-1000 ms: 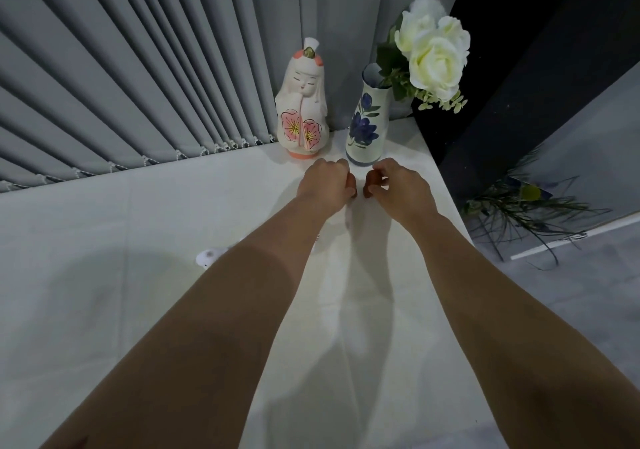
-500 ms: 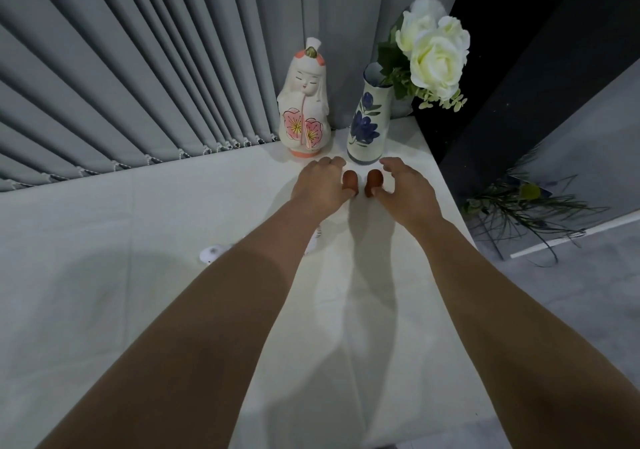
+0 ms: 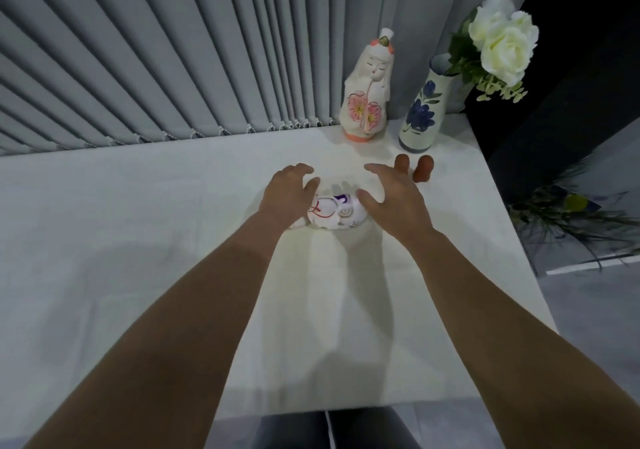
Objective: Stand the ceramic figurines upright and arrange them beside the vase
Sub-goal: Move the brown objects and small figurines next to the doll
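Flanking the lying figurine (image 3: 332, 213), both hands (image 3: 290, 195) (image 3: 393, 202) hover, fingers spread.

White vase (image 3: 420, 112) with blue flowers; white doll (image 3: 365, 91) with pink blossoms; two small brown figurines (image 3: 423, 168); grey curtain (image 3: 173, 50).

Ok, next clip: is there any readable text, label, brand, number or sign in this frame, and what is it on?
No readable text anywhere.
Lying figurine between the left hand and right hand: purple, red and grey painted marks, too blurred to read as characters.
Standing figurine: pink flower motifs only, no writing.
Vase: blue flower pattern only, no label.
Two small brown figurines: plain.
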A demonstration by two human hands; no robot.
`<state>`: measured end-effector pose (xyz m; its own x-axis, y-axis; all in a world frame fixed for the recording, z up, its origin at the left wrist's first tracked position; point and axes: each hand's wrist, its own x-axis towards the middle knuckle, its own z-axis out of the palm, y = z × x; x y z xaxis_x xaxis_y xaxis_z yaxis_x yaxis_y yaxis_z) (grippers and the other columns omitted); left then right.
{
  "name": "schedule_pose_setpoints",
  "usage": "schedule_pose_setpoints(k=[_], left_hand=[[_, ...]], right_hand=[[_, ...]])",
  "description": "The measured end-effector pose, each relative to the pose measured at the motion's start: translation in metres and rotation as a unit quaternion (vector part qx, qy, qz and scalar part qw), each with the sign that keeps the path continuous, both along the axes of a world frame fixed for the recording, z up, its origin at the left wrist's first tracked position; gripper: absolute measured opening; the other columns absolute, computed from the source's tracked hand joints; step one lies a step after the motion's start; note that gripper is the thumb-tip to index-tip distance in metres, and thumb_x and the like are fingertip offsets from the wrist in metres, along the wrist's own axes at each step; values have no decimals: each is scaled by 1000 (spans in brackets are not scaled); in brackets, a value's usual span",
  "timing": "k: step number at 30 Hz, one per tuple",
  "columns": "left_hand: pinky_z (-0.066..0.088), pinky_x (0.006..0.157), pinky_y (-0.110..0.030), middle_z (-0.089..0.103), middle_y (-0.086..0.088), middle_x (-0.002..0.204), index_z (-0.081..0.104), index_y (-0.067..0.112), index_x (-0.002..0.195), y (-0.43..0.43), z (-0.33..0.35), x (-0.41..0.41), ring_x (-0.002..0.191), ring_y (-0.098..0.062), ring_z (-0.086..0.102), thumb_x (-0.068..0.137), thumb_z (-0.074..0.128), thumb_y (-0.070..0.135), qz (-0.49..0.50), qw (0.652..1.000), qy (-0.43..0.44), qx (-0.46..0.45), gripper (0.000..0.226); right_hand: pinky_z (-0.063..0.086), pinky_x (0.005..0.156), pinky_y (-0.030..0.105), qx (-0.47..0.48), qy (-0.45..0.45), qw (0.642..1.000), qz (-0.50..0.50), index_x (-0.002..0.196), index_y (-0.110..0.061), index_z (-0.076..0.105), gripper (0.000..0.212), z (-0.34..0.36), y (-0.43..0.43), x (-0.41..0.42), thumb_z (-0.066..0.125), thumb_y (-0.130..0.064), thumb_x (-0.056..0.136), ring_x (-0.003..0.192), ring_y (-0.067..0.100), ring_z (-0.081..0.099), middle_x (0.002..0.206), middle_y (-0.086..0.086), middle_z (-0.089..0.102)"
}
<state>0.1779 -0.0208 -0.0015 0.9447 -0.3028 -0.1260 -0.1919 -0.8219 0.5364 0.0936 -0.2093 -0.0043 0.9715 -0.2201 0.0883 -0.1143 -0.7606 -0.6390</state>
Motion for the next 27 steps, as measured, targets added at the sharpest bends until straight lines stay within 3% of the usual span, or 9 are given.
schedule_pose_setpoints(k=[5, 9, 15, 21, 27], left_hand=[[41, 105, -38, 63, -13, 129, 57, 11, 129, 46, -10, -12, 122, -32, 55, 99, 48, 27, -2, 1000, 5, 6, 35], [38, 105, -37, 59, -9, 134, 54, 14, 133, 71, -12, -20, 128, -29, 50, 97, 53, 35, -26, 999, 22, 22, 42], [43, 98, -38, 59, -7, 131, 51, 16, 135, 91, -19, -25, 123, -29, 52, 88, 65, 40, -72, 995, 39, 56, 55], [45, 84, -36, 62, -8, 115, 52, 17, 127, 88, -19, -23, 109, -28, 57, 91, 60, 32, -68, 995, 33, 72, 40], [47, 82, -38, 63, -11, 110, 54, 14, 122, 84, -21, -19, 102, -31, 60, 93, 57, 30, -67, 994, 33, 75, 33]], right_hand=[[32, 109, 31, 11, 98, 994, 54, 139, -24, 46, 67, 5, 27, 0, 68, -47, 80, 133, 17, 43, 144, -4, 50], [39, 106, 34, -28, 132, 988, 76, 138, -24, 45, 78, -2, 37, 2, 74, -51, 70, 125, 19, 51, 136, -2, 57], [41, 93, 36, -148, 113, 978, 90, 127, -19, 55, 65, -19, 46, 8, 76, -33, 67, 110, 29, 58, 122, 5, 61], [41, 87, 37, -227, 108, 966, 65, 122, -18, 55, 50, -26, 55, 11, 69, -21, 75, 105, 31, 55, 116, 7, 59], [41, 82, 35, -238, 125, 962, 52, 121, -18, 54, 48, -28, 53, 12, 68, -28, 76, 105, 28, 52, 114, 5, 58]])
